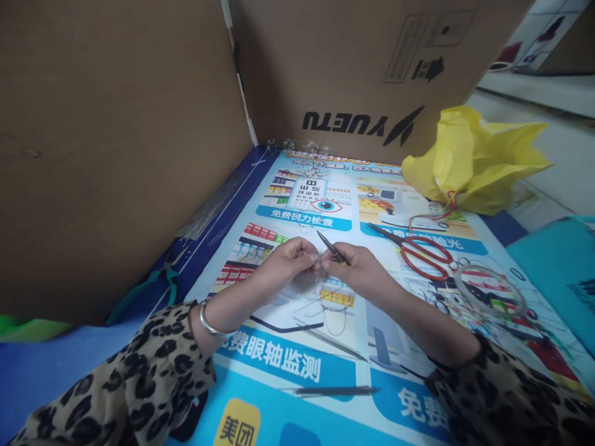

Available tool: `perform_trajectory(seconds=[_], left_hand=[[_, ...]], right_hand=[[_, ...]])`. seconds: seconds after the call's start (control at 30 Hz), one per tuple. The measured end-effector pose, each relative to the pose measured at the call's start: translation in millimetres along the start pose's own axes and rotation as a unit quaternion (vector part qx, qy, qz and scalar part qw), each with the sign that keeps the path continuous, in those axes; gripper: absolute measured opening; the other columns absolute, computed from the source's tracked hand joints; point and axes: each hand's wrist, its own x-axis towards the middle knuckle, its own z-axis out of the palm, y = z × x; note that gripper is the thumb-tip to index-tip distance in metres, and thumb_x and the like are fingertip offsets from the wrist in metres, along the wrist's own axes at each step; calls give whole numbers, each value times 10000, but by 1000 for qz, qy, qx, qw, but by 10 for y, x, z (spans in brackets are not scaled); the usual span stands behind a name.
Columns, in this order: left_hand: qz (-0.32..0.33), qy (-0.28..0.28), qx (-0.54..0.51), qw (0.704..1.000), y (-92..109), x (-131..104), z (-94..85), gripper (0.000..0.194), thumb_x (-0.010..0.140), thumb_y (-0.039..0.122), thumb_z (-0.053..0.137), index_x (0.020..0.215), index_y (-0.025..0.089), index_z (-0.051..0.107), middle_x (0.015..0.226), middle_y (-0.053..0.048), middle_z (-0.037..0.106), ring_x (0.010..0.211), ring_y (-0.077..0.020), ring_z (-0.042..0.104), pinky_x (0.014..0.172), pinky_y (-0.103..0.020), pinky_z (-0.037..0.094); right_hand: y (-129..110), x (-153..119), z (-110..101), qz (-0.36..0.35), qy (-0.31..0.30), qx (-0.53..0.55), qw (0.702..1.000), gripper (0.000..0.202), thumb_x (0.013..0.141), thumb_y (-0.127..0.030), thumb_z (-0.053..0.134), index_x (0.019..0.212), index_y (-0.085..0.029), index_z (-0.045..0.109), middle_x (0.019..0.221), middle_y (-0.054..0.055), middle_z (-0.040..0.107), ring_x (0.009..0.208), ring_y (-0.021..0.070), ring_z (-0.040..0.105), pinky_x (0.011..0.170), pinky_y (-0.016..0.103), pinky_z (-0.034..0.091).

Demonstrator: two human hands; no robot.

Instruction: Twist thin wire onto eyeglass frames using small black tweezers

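Near the middle of the printed sheet (297, 365), my left hand (297, 257) is closed in a pinch on thin wire. My right hand (348, 263) almost meets it, its fingers wrapped round a dark pointed tool (331, 243) whose tip points up and left. The fingertips hide exactly what is pinched between the hands. Thin wire loops (332, 306) hang or lie just below the fingers. Several thin straight rods (332, 341) rest on the sheet under the hands, and a dark bundle of rods (337, 391) lies closer to me.
Cardboard walls (139, 124) stand left and behind. Red-handled scissors (425, 254), a clear coil (488, 291) and a yellow bag (474, 161) are on the right, beside a teal item (558, 266). Teal-handled pliers (151, 288) lie left. Wire pieces (316, 158) sit at the far edge.
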Motion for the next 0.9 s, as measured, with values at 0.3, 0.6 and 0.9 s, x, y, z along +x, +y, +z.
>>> perform_trajectory(seconds=[0.3,0.6,0.9], left_hand=[[1,-28,18,999,24,28,-24,133,747,216,563,787,182,440,644,27,512,611,-88,479,620,-232,361],[-2,-49,36,998,36,21,-57,138,771,270,549,793,173,453,652,24,524,620,-88,483,630,-232,360],[21,5,134,991,-150,73,-109,211,738,328,601,794,157,491,668,21,550,573,-77,475,542,-208,355]], right_hand=[[8,-39,40,-34,5,-45,998,103,717,-279,521,712,-187,567,657,-21,585,613,111,496,579,234,377],[-5,-21,19,-27,8,-38,999,129,709,-313,530,706,-185,546,636,-26,550,599,109,470,572,240,367],[-45,-14,42,-8,51,3,999,121,703,-291,544,730,-180,584,690,-11,605,659,120,531,622,249,404]])
